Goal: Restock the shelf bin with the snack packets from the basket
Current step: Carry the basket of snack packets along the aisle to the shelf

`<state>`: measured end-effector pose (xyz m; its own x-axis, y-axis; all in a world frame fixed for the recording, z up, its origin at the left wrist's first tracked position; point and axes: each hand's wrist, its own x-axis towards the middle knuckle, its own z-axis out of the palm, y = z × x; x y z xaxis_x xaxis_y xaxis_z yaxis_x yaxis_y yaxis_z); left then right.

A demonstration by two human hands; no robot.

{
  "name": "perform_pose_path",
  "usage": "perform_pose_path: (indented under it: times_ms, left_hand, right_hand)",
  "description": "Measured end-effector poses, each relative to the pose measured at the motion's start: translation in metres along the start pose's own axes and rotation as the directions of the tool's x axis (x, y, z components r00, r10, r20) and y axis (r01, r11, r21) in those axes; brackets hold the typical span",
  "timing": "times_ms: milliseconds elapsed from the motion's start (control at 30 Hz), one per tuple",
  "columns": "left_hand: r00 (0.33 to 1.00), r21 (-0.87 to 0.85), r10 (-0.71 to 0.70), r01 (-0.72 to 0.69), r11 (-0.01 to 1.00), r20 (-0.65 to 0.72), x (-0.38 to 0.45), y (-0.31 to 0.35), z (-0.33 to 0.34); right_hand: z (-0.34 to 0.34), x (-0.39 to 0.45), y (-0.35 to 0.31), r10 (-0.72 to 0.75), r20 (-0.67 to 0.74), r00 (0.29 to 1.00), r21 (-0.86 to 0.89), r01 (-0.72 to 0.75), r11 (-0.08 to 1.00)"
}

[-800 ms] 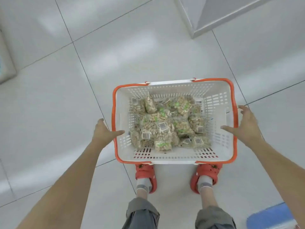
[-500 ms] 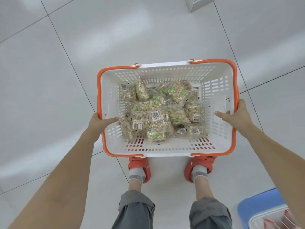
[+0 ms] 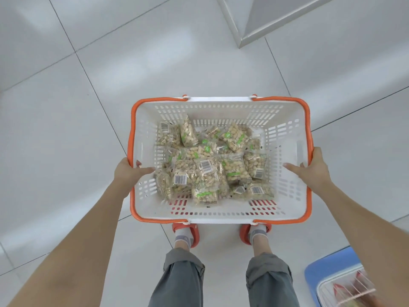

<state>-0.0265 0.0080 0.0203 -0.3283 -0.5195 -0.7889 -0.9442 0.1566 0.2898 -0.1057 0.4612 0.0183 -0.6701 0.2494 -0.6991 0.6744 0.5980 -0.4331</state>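
A white plastic basket (image 3: 221,107) with an orange rim is held above the tiled floor in front of me. Several clear snack packets (image 3: 208,167) of pale nuts with green labels and barcodes lie piled on its bottom. My left hand (image 3: 128,171) grips the basket's left rim, thumb inside the wall. My right hand (image 3: 309,169) grips the right rim the same way. No shelf bin is in view.
Below the basket are my legs in grey trousers and orange clogs (image 3: 188,235). A blue basket (image 3: 327,269) with a white insert and packets sits at the bottom right. The base corner of a grey fixture (image 3: 254,25) stands at the top right.
Both hands have closed on the basket's side rims, and the basket has risen off the floor toward me. The view has shifted, showing more of the blue basket.
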Motion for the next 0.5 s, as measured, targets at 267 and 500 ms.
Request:
perform_pose_path:
  times_ms: [267,500]
  left_hand:
    - [0.958,0.070,0.266,-0.260,0.963,-0.108,-0.162,0.105,-0.102]
    - [0.826,0.106,0.542,-0.532,0.840,-0.155,-0.304,0.200,-0.207]
  right_hand:
    - [-0.131,-0.138,-0.079,-0.082,-0.134,0.988,0.152,0.102,0.983]
    - [-0.251,-0.283,-0.155,-0.212,-0.374,0.903,0.224,0.309,0.924]
